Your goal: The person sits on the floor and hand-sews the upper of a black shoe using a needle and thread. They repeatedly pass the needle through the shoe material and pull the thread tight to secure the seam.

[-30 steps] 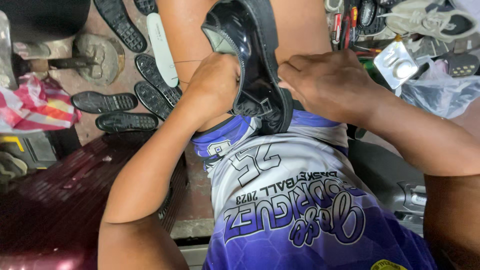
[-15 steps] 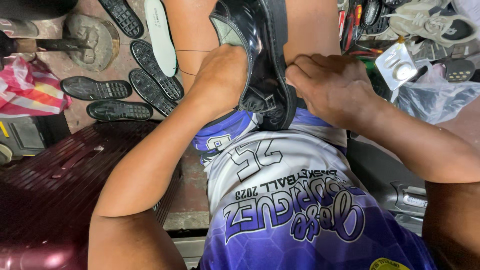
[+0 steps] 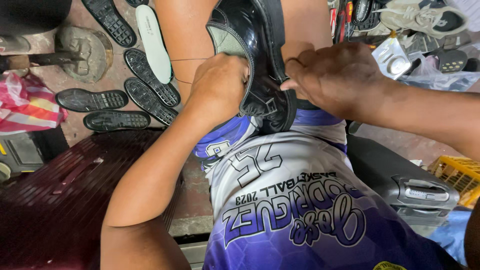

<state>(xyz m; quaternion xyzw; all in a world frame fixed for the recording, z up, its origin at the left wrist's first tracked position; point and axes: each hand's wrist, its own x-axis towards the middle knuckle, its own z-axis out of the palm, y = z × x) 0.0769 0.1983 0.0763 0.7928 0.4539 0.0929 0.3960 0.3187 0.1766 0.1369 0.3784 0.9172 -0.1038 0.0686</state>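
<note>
The person sits with a black shoe [image 3: 260, 60] wedged between the bare knees, toe pointing away and heel pressed into the lap, so the legs act as a clamp and free both hands. The left hand [image 3: 217, 87] is clenched against the shoe's near edge, fingers curled over the rim to brace it; a thin thread [image 3: 186, 60] runs taut from this fist across the thigh. The right hand [image 3: 335, 75] pinches at the opposite edge, fingertips closed tight, though whether on a needle or on thread I cannot tell. On the floor to the left lie several black soles [image 3: 92, 100] and a white insole [image 3: 152, 42], kept within reach. A beige sneaker [image 3: 425, 17] and a clear plastic bag [image 3: 430, 75] sit on the right, by a yellow crate [image 3: 457, 172]
</note>
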